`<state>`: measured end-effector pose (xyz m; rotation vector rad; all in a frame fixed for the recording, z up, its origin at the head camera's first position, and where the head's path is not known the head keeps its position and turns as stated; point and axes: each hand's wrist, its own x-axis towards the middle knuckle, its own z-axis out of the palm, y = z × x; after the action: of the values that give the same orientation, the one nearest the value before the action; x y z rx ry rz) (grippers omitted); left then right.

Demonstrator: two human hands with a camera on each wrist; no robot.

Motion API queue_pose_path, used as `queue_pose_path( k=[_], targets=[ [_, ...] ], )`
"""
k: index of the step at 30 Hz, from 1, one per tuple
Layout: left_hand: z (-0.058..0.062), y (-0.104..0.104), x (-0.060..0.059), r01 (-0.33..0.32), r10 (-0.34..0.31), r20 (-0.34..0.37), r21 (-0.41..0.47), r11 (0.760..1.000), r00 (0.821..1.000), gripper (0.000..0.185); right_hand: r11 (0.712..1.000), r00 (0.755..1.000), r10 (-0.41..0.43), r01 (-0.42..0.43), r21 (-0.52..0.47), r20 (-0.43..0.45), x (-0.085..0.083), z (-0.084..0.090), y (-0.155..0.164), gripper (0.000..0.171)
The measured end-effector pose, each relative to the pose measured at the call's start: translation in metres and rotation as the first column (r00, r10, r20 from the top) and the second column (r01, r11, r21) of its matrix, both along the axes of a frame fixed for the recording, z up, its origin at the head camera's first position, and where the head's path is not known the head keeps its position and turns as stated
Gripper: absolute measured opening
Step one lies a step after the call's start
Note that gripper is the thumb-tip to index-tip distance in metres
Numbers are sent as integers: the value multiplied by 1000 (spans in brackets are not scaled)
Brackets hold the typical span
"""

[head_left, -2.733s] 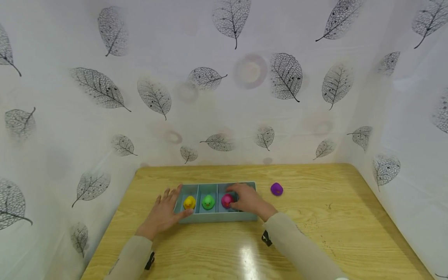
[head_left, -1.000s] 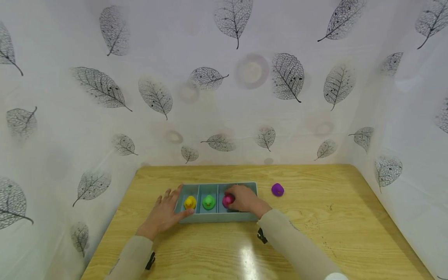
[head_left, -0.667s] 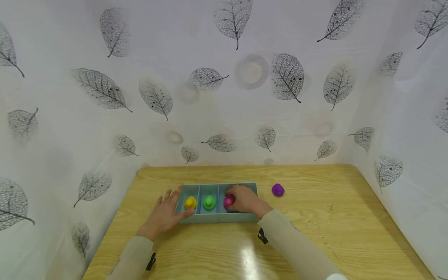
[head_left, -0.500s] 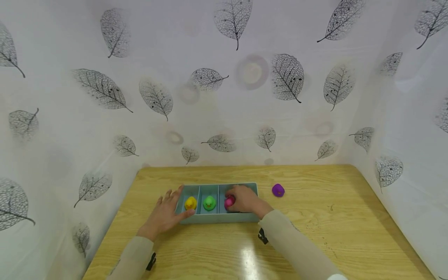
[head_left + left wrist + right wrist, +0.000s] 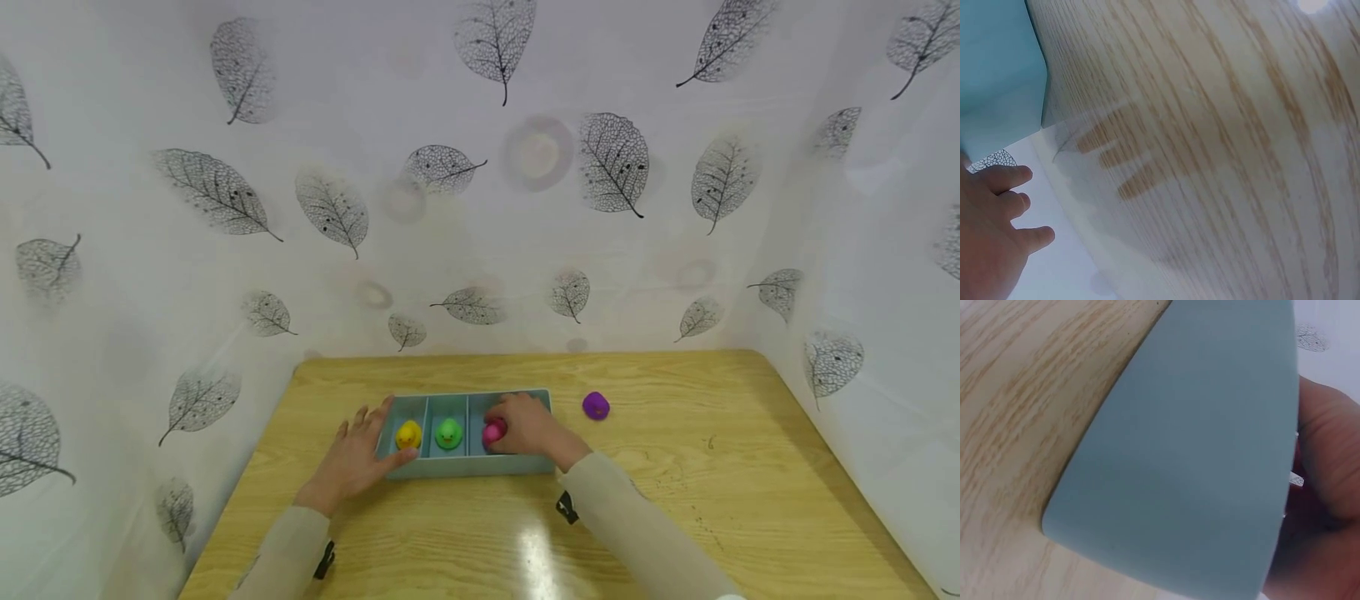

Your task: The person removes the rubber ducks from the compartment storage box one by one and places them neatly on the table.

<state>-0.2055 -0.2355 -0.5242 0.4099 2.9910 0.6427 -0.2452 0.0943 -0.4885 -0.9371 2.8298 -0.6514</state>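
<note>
Here, right hand (image 5: pixel 534 428) fingers curled on pink duck (image 5: pixel 491 432) — left hand (image 5: pixel 354 454) flat against tray (image 5: pixel 465 467).

A purple duck (image 5: pixel 595 406) sits on the wooden table (image 5: pixel 712 492) at three o'clock; leaf-printed curtains (image 5: pixel 480 183) stand behind.

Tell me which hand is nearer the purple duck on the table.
Right. The right hand holds the pink duck in the tray, just left of the purple duck; the left hand rests at the tray's far left end.
</note>
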Motion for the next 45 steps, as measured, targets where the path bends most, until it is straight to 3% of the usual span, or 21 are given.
queue_pose_path(
  k=[6,15,20,27,34,45],
  targets=[
    [1,0,1,-2,2,6,-5,1000,1000,102,999,1000,5,-6,-33,-24,-2,-1,4,36],
    [2,1,1,-10,10,23,-2,1000,1000,103,991,998,-49,54,-124,39,0,2,9,41],
    [1,0,1,-6,6,20,5,1000,1000,102,966,993,-89,104,-237,75,-1,4,13,40],
    [-1,-1,1,2,-2,4,4,1000,1000,102,913,994,-87,109,-394,72,-4,7,22,38],
    [-2,-1,1,7,-7,-2,5,1000,1000,101,895,985,-103,153,-418,141,-6,8,29,37],
    [-2,0,1,16,-16,-33,6,1000,999,101,852,980,-143,195,-486,141,-8,8,46,38]
  ],
)
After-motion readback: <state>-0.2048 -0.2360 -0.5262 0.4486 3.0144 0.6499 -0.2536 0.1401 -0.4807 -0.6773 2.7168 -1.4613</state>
